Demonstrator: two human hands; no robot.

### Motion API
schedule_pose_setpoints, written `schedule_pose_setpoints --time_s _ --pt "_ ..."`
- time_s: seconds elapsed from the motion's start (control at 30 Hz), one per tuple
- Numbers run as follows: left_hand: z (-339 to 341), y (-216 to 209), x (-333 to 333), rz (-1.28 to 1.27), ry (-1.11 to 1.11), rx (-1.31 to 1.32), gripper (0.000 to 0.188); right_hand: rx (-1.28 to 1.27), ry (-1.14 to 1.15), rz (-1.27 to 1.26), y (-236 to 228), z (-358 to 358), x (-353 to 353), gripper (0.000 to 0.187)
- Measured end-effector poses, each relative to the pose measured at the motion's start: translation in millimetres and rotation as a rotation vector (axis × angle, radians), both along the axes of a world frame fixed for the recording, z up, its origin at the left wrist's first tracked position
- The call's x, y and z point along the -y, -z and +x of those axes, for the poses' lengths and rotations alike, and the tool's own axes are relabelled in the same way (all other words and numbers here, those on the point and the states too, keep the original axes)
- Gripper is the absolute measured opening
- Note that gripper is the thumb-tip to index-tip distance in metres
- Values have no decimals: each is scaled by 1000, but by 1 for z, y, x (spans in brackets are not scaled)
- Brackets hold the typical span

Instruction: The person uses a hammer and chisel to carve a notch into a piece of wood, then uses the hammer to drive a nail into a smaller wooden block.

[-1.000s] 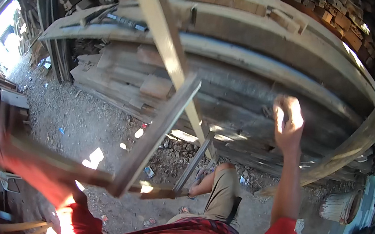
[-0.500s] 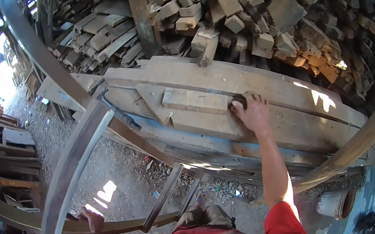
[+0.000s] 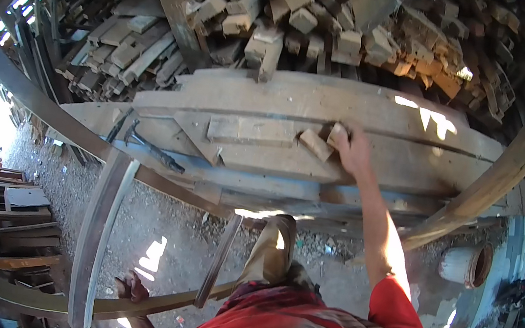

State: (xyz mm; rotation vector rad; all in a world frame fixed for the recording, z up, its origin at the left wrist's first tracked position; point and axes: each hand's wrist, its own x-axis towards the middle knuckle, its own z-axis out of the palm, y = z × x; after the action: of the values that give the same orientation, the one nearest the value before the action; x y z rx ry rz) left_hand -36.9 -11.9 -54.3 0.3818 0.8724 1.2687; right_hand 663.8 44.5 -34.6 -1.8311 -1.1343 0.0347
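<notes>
My right hand (image 3: 352,150) is closed around the end of a small wooden block (image 3: 335,134) on top of the boards. Just left of it lies a second short wooden block (image 3: 315,145), tilted. A longer pale wood piece (image 3: 251,130) rests farther left on the same broad wooden boards (image 3: 401,166). Down at the lower left, my left hand (image 3: 133,287) is over the curved rail of a wooden frame (image 3: 174,303), its wrist crossing the rail. Its fingers look loosely bent and apart, with nothing visible in them.
A claw hammer (image 3: 154,153) lies at the boards' left part. Stacked timber offcuts (image 3: 290,2) rise behind. A slanting log (image 3: 492,184) stands at right, near a white bucket (image 3: 457,264). The frame's upright (image 3: 96,242) crosses the left side.
My right fingers have closed on a small block, and two short blocks now show beside the longer piece. My left hand has risen off the rail. One leg has come forward.
</notes>
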Motion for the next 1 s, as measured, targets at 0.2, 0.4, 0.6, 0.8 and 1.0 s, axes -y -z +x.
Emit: schedule_pose_setpoints --time_s 0.2,0.4,0.6,0.8,1.0 --pt "-16 -8 -20 86 553 -45 56 -60 -5 -34 0 -14 -1 48" --pt "47 10 -72 -5 671 -244 47 -199 71 -163 -4 -4 9 75" --pt "223 2 -113 11 1085 -722 47 -91 -38 -71 -8 -22 -2 64" --pt "276 12 -84 83 1381 -879 47 79 57 -44 -9 -19 17 67" --pt "223 14 -78 49 1407 -960 47 100 70 12 10 -24 -14 68"
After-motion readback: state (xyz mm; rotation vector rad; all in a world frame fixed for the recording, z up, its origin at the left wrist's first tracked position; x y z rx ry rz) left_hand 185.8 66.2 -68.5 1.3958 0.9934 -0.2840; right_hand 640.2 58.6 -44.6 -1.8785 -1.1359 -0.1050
